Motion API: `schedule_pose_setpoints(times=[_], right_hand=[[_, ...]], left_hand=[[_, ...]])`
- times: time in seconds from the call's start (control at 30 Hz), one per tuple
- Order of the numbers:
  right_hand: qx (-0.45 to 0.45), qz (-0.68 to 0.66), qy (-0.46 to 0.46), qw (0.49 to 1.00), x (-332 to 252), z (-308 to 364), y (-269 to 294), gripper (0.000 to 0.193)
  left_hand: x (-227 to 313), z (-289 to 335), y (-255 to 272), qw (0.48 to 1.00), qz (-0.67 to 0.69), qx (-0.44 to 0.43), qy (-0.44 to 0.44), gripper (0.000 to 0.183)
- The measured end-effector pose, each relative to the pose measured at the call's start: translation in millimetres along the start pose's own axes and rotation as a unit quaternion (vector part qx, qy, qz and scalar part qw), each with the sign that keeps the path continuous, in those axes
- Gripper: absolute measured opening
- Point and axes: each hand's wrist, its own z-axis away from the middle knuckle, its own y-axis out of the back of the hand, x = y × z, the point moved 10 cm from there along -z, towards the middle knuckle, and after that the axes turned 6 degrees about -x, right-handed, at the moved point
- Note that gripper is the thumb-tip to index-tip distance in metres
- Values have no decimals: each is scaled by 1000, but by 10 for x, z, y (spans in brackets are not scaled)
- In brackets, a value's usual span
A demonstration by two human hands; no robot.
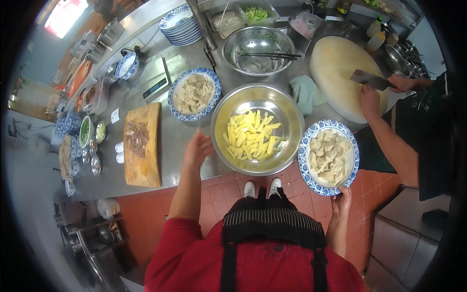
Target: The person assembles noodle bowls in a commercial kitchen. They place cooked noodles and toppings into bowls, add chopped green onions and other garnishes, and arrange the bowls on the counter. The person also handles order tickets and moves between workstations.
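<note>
My right hand (342, 200) grips the near rim of a blue-and-white patterned plate (354, 165) heaped with pale beige chunks (330, 156). The plate is held to the right of a large steel bowl (221, 158), off the table's front edge. Inside that bowl lie thick yellow sticks (253, 135) that look like cut potato. My left hand (198, 147) hovers by the bowl's left side, slightly blurred, fingers loosely apart and holding nothing. Beyond it, a second patterned plate (171, 103) with similar pale chunks rests on the steel table.
A co-worker at right holds a cleaver (370, 79) over a round cutting board (335, 63). Behind the bowl stands another steel bowl (233, 65) with chopsticks across it, beside a green cloth (304, 92). At left are a wooden board (146, 168) with sliced meat and a scale (156, 85).
</note>
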Motion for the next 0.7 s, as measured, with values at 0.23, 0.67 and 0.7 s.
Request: schedule_pose_setpoints(times=[0.23, 0.67, 0.7], right_hand=[[-31, 27, -5, 999, -176, 7, 59, 22], [-99, 56, -56, 992, 102, -105, -539, 32], [-99, 59, -68, 991, 185, -163, -612, 33]], left_hand=[[-1169, 785, -874, 984, -47, -131, 113, 39], [-1080, 2106, 474, 998, 49, 33, 14, 46], [-1080, 2157, 540, 998, 46, 45, 12, 45]])
